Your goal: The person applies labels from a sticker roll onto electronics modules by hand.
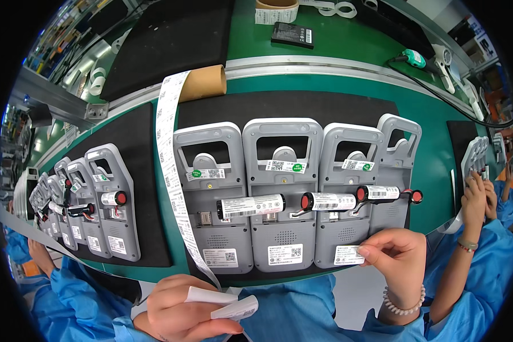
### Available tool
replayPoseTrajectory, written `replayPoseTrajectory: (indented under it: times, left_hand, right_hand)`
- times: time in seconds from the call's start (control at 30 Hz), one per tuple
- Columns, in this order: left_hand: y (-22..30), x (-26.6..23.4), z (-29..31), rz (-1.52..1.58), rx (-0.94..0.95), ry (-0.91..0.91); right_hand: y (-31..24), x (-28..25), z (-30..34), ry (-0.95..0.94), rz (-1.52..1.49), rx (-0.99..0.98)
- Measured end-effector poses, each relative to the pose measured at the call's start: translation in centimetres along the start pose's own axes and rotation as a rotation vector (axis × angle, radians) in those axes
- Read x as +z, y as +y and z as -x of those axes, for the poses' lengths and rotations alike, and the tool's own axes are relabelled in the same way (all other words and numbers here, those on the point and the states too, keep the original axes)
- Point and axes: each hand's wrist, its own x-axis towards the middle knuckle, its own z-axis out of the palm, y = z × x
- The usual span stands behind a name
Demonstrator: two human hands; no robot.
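Observation:
Several grey handheld devices lie face down in a row, each with a loop handle at its far end. My right hand, a beaded bracelet at its wrist, pinches the right edge of a white label at the near end of the third device. Closed around curled pieces of white label paper, my left hand is near the lower edge. Cylindrical batteries with red ends and wires lie across the devices' middles. One battery spans the first two devices.
A long label strip runs from a cardboard roll toward me, left of the devices. Black mats cover parts of the green table. More devices lie at left; co-workers' hands are at right and left. A black flat battery lies beyond.

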Motion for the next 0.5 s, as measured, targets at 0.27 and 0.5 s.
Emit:
replayPoseTrajectory:
  times: [0.27,0.5]
  left_hand:
    - [-0.36,0.30,-0.30,0.000,0.022,-0.002]
    - [-0.60,0.32,-0.47,-0.006,0.057,-0.001]
  right_hand:
    - [-0.56,0.20,-0.64,-0.027,0.097,-0.010]
    - [-0.52,0.33,-0.53,-0.011,0.123,-0.013]
